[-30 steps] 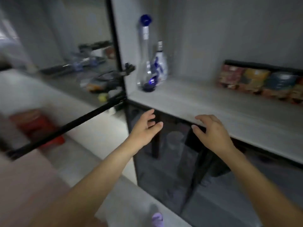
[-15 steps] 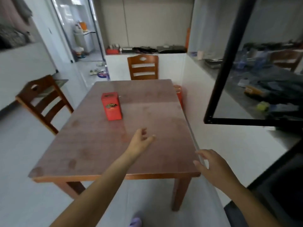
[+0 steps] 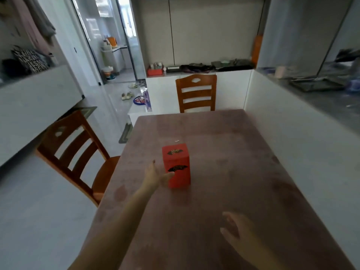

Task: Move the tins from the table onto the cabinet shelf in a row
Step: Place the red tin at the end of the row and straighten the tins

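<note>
One red tin (image 3: 176, 166) stands upright mid-worktop (image 3: 243, 172). The left hand (image 3: 155, 176), fingers spread, reaches its left side, thumb at its front. The right hand (image 3: 236, 228) hovers spread, near. Two wooden chairs (image 3: 196, 93) flank the worktop.

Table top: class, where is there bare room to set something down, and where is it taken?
Bare: the far end toward the chair, and the right side along the white wall. Taken: left of centre, where the red tin stands with the left hand beside it.
</note>
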### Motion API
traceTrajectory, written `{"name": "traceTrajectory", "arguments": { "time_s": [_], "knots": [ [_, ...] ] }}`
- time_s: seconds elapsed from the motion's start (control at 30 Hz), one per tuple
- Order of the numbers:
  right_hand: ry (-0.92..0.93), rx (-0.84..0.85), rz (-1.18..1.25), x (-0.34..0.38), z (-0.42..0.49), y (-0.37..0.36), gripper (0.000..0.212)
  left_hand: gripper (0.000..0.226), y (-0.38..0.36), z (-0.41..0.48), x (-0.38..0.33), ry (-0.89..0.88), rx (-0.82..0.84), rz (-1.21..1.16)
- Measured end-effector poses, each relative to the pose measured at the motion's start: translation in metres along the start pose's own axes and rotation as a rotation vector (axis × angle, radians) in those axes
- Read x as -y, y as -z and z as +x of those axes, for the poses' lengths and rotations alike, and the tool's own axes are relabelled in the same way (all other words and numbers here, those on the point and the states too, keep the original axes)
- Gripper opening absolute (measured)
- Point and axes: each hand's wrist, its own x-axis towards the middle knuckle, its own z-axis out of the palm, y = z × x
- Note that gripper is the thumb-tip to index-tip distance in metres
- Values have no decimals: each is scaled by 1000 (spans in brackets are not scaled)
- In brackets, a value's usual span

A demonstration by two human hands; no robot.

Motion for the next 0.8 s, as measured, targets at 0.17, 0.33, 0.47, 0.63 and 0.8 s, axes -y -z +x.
{"name": "traceTrajectory", "arguments": {
  "time_s": [0.17, 0.33, 0.47, 0.63, 0.8],
  "knots": [
    [-86, -17, 15, -19, 16, -8, 45, 142, -12, 104, 23, -19, 244, -24],
    [-158, -129, 91, -34, 28, 10, 50, 97, -15, 78, -12, -61, 364, -350],
    [-234, -75, 177, -10, 27, 32, 49, 66, -14, 46, -73, -116, 447, -415],
    [-247, -205, 492, 42, 29, 98, 83, 50, -16, -49, -153, -241, 776, -448],
    [-92, -272, 687, 82, -35, 172, 101, 67, -30, -169, -188, -366, 960, -465]
  ]
}}
